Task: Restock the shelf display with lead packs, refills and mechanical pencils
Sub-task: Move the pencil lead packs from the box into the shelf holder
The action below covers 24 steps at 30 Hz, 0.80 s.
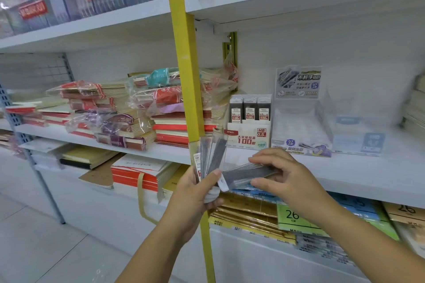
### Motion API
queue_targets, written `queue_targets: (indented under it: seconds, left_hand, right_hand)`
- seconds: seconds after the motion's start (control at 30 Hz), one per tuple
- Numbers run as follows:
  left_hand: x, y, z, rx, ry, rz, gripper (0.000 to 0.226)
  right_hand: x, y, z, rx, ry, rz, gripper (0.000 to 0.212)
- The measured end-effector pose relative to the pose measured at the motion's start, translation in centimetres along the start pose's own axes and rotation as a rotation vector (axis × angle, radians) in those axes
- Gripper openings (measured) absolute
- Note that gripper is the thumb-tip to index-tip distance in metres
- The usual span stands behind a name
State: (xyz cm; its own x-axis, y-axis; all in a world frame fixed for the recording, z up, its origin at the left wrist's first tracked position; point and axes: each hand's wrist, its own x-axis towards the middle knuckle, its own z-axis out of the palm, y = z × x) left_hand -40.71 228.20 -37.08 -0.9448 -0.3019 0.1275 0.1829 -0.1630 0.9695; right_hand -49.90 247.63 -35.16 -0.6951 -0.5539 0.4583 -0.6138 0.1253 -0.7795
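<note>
Two grips are hovering close together in front of the white shelf (345, 174), just below its front edge. The left grip (197, 193) is clutching a fanned bunch of lead packs (210, 156). These are slim clear sleeves with grey contents, and their tops are pointing up and overlapping the yellow upright (186, 76) of the rack. The left thumb is pressing across the front of the bunch.

The right grip (282, 174) is pinching one single pack (248, 173) between thumb and fingers. That pack is lying nearly level, with its white end close against the left thumb.

On the shelf just behind the grips a white display box (248, 139) marked HB 0.5 is standing, and three dark packs (250, 110) are standing upright side by side in its rear part. Just beside it to the right a clear display tray (301, 132) with a printed header card is sitting, and further right another clear box (358, 139) is sitting. What these two are holding cannot be told.

Left of the yellow upright, stacks of notebooks (128, 119), some in plastic wrap, are lying on the same level. Under the shelf, flat gold and blue paper packs (248, 210) are lying, with a green tag (292, 215) reading 26 lying on them.
</note>
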Motion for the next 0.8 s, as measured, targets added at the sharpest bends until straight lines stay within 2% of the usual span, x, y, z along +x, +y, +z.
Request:
queue_targets:
  seconds: [0.13, 0.23, 0.3, 0.43, 0.5, 0.67, 0.73, 0.8]
  left_hand:
    - [0.0, 0.7, -0.1, -0.010, 0.000, 0.022, 0.046]
    - [0.0, 1.2, 0.3, -0.049, -0.023, 0.047, 0.052]
    - [0.2, 1.4, 0.8, -0.053, -0.022, 0.068, 0.052]
    - [1.4, 2.1, 1.6, -0.033, -0.024, 0.123, 0.039]
    - [2.2, 2.5, 1.7, -0.020, -0.022, 0.145, 0.030]
    - [4.1, 2.7, 1.6, -0.008, 0.050, 0.194, 0.018]
    - [4.7, 2.4, 1.6, -0.008, 0.072, 0.208, 0.016]
    - [5.2, 2.0, 1.5, -0.002, 0.082, 0.214, 0.016]
  right_hand:
    - [-0.1, -0.3, -0.2, -0.230, -0.043, -0.089, 0.032]
    - [-0.1, -0.5, -0.5, -0.575, 0.010, -0.219, 0.050]
    - [0.2, -0.8, -0.5, -0.644, 0.057, -0.212, 0.051]
    - [1.5, -1.1, -0.1, -0.495, -0.023, -0.124, 0.013]
    - [2.6, -1.7, -0.3, -0.358, -0.038, -0.092, 0.020]
    - [8.0, -3.6, -1.9, -0.056, 0.139, -0.099, 0.037]
    - [10.5, -4.2, -2.6, -0.060, 0.185, -0.092, 0.063]
    - [12.7, -4.4, -3.1, -0.180, 0.219, -0.133, 0.075]
